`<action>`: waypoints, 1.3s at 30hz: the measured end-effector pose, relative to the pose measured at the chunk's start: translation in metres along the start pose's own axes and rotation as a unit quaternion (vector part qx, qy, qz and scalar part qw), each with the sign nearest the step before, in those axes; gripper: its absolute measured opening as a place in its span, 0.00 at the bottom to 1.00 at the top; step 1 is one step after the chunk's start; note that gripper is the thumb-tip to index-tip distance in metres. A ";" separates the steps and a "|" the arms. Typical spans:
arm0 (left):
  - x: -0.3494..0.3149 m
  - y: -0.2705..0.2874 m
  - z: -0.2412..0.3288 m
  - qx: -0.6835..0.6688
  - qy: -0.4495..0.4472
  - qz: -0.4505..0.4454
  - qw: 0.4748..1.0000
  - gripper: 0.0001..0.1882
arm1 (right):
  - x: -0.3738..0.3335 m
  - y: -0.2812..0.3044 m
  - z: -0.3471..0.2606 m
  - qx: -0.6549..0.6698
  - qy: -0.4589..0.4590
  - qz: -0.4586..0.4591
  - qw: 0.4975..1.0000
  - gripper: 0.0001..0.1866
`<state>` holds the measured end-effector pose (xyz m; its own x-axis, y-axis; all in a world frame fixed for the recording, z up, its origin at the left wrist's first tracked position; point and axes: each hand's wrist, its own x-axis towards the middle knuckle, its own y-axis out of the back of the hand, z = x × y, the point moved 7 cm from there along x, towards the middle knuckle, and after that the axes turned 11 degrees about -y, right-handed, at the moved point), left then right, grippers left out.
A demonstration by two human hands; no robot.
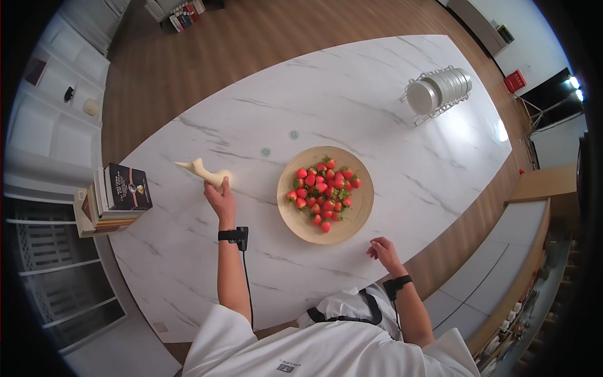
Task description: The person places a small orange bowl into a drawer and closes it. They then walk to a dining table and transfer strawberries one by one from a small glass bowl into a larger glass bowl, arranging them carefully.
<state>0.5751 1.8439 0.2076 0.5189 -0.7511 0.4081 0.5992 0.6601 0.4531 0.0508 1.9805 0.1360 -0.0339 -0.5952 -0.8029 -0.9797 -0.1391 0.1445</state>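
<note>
My left hand (pixel 220 200) is closed around the lower end of a smooth, cream-coloured curved object (pixel 200 168) with a pointed tip, at the left part of the table. Its exact kind is unclear. A round, pale wooden plate (pixel 292 217) lies between my hands, a little farther away than the right one. Heaped on it are several red strawberries (pixel 321 187) with green leaves. Just off the plate's near right side, my right hand (pixel 385 253) hovers at the table edge, empty, its fingers loosely bent and slightly apart.
The white marbled table (pixel 239 119) carries a stack of books (pixel 116 198) at its left edge and a metal rack with silvery round containers (pixel 438 92) at the far right. Two small round glassy discs (pixel 294 134) lie beyond the plate. A grey-white cabinet (pixel 487 264) stands right of the table.
</note>
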 end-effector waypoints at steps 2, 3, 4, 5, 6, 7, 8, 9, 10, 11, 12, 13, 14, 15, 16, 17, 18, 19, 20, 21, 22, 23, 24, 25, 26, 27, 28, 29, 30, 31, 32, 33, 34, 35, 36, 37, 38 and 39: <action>0.001 -0.002 -0.001 -0.002 0.003 0.005 1.000 0.22 | -0.003 0.006 0.009 0.001 0.004 0.008 1.000 0.11; -0.001 -0.003 -0.002 -0.006 0.011 0.006 1.000 0.22 | -0.003 0.011 0.013 -0.001 0.002 0.011 1.000 0.11; -0.002 -0.002 -0.005 -0.008 0.018 0.006 1.000 0.22 | -0.004 0.013 0.016 -0.001 0.000 0.012 1.000 0.11; -0.003 -0.002 -0.007 -0.038 0.027 0.015 0.999 0.23 | -0.005 0.014 0.020 -0.002 -0.002 0.012 1.000 0.11; -0.004 -0.002 -0.010 -0.068 0.035 0.023 0.997 0.23 | -0.006 0.016 0.024 0.000 -0.004 0.014 1.000 0.11; 0.001 -0.007 -0.003 -0.103 0.040 0.031 0.993 0.23 | -0.007 0.019 0.020 0.003 -0.002 0.019 1.000 0.11; 0.002 -0.010 0.005 -0.102 0.050 0.025 0.993 0.23 | -0.009 0.021 0.018 0.007 0.000 0.024 1.000 0.11; 0.000 -0.011 0.013 -0.100 0.060 0.019 0.993 0.24 | -0.011 0.023 0.019 0.025 -0.003 0.021 0.999 0.11; -0.001 -0.010 0.022 -0.097 0.071 0.015 0.993 0.24 | -0.014 0.024 0.019 0.041 -0.006 0.016 0.999 0.11; -0.001 -0.015 0.024 -0.100 0.063 0.009 0.993 0.24 | -0.016 0.026 0.020 0.057 -0.009 0.010 0.998 0.11; -0.003 -0.023 0.024 -0.103 0.055 0.002 0.993 0.24 | -0.019 0.030 0.022 0.062 -0.010 0.013 0.998 0.11; -0.003 -0.028 0.023 -0.104 0.045 -0.004 0.994 0.24 | -0.021 0.033 0.023 0.068 -0.010 0.014 0.998 0.11; -0.002 -0.032 0.022 -0.091 0.030 -0.006 0.995 0.23 | -0.023 0.034 0.024 0.076 -0.010 0.015 0.997 0.11; -0.004 -0.036 0.023 -0.077 0.015 -0.009 0.997 0.23 | -0.027 0.038 0.025 0.083 -0.010 0.019 0.996 0.11; -0.004 -0.040 0.026 -0.064 0.000 -0.011 0.998 0.23 | -0.032 0.043 0.026 0.091 -0.009 0.023 0.996 0.10; -0.005 -0.044 0.028 -0.055 -0.008 -0.020 0.998 0.22 | -0.035 0.048 0.028 0.098 -0.008 0.028 0.995 0.10; -0.007 -0.047 0.031 -0.046 -0.017 -0.028 0.998 0.21 | -0.037 0.053 0.034 0.103 -0.007 0.034 0.994 0.10; -0.008 -0.052 0.036 -0.038 -0.025 -0.038 0.998 0.20 | -0.040 0.061 0.042 0.109 -0.007 0.044 0.993 0.10; -0.009 -0.054 0.041 -0.037 -0.028 -0.033 0.998 0.20 | -0.041 0.067 0.049 0.115 -0.006 0.053 0.992 0.10; -0.010 -0.056 0.046 -0.036 -0.030 -0.029 0.998 0.19 | -0.043 0.072 0.055 0.125 -0.007 0.059 0.990 0.10; -0.013 -0.058 0.049 -0.036 -0.030 -0.025 0.999 0.18 | -0.049 0.079 0.059 0.134 -0.010 0.067 0.989 0.10; -0.015 -0.059 0.051 -0.036 -0.033 -0.023 0.999 0.18 | -0.054 0.085 0.062 0.143 -0.014 0.075 0.987 0.10; -0.015 -0.058 0.051 -0.035 -0.036 -0.022 0.998 0.18 | -0.057 0.088 0.065 0.156 -0.013 0.073 0.985 0.10; -0.016 -0.059 0.049 -0.036 -0.038 -0.022 0.998 0.18 | -0.061 0.093 0.069 0.168 -0.014 0.074 0.983 0.10; -0.016 -0.060 0.047 -0.026 -0.052 -0.024 0.998 0.18 | -0.064 0.100 0.073 0.180 -0.015 0.075 0.981 0.10; -0.016 -0.059 0.046 -0.012 -0.061 -0.027 0.998 0.18 | -0.066 0.105 0.078 0.185 -0.016 0.077 0.980 0.10; -0.018 -0.060 0.045 0.000 -0.070 -0.032 0.997 0.18 | -0.068 0.112 0.085 0.190 -0.018 0.082 0.978 0.10; -0.020 -0.061 0.044 0.013 -0.079 -0.035 0.996 0.19 | -0.070 0.119 0.090 0.195 -0.020 0.086 0.977 0.10; -0.023 -0.061 0.044 0.024 -0.081 -0.031 0.996 0.19 | -0.072 0.127 0.095 0.198 -0.018 0.091 0.976 0.09; -0.025 -0.061 0.042 0.036 -0.084 -0.025 0.995 0.19 | -0.073 0.134 0.098 0.201 -0.016 0.094 0.975 0.09; -0.028 -0.061 0.044 0.048 -0.086 -0.019 0.995 0.20 | -0.075 0.142 0.102 0.203 -0.015 0.098 0.974 0.09; -0.029 -0.063 0.043 0.039 -0.078 -0.026 0.996 0.20 | -0.077 0.150 0.107 0.212 -0.016 0.098 0.972 0.09; -0.031 -0.065 0.045 0.030 -0.068 -0.031 0.997 0.21 | -0.079 0.158 0.113 0.220 -0.017 0.098 0.970 0.09; -0.032 -0.065 0.043 0.023 -0.058 -0.035 0.997 0.21 | -0.080 0.166 0.119 0.226 -0.018 0.096 0.969 0.09; -0.031 -0.069 0.035 0.008 -0.019 -0.063 0.998 0.25 | -0.081 0.177 0.123 0.226 -0.014 0.099 0.969 0.09; -0.032 -0.066 0.026 0.002 -0.025 -0.066 0.998 0.29 | -0.081 0.185 0.128 0.224 -0.011 0.098 0.970 0.09; -0.034 -0.063 0.014 -0.001 -0.031 -0.065 0.997 0.33 | -0.078 0.194 0.133 0.220 -0.005 0.094 0.971 0.08; -0.037 -0.062 0.008 -0.007 -0.036 -0.065 0.997 0.36 | -0.074 0.205 0.139 0.212 -0.005 0.089 0.973 0.08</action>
<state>0.5134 1.8311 0.1707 0.3913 -0.8272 0.4034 0.6675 0.5568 0.4944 -0.1750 2.1061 0.1445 -0.2099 -0.5716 -0.7932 -0.9517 0.3053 0.0319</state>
